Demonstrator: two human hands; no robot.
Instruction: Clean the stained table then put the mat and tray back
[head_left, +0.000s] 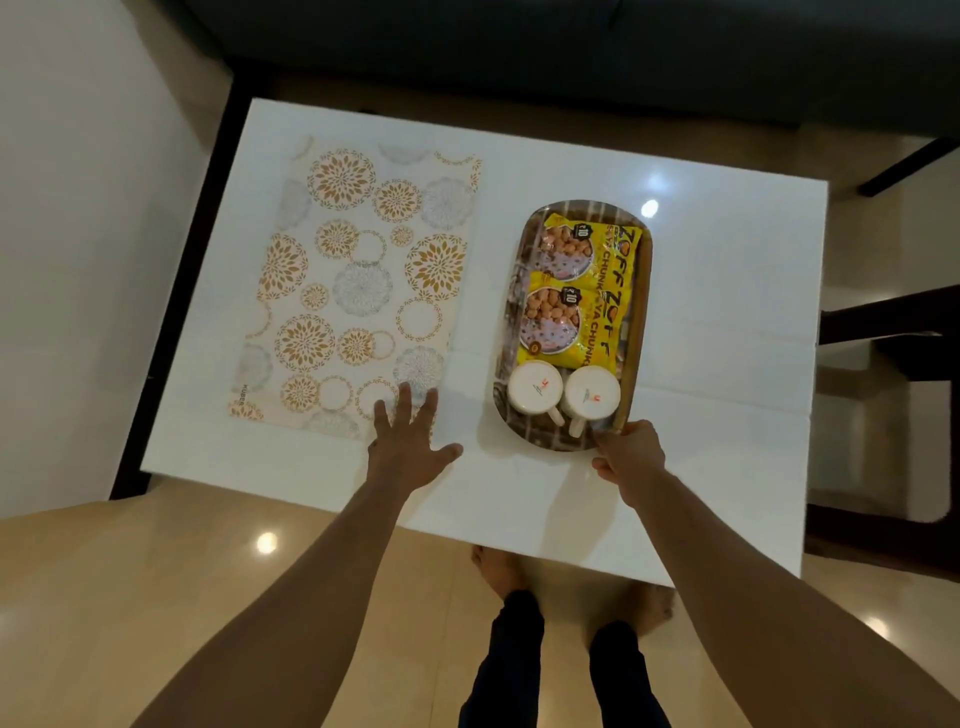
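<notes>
Viewed from above, standing at near edge of white table (727, 322).

Left hand (410, 447): arm extended forward, palm down, fingers straight and spread, thumb splayed out to the right. Fingertips reaching over near right corner of mat (358, 291); contact with mat not resolvable.

Right hand (631, 457): arm extended, wrist roughly straight, fingers curled around near right rim of tray (641, 291), thumb on top of rim. Gripping tray.

Mat: patterned, gold and grey floral circles on pale ground, lying flat on left half of table, long axis running away from viewer.

Tray: oval, dark wood-toned, on right half of table, well apart from mat, bare tabletop between. Whether resting fully on surface or slightly lifted at near end: cannot tell.

Tray contents: two yellow snack packets (582, 291) overlapping at far and middle part; two white mugs (563, 392) side by side at near end, upside down, handles pointing toward viewer.

Below table edge: bare feet (498, 571) on glossy tan floor (156, 597).
</notes>
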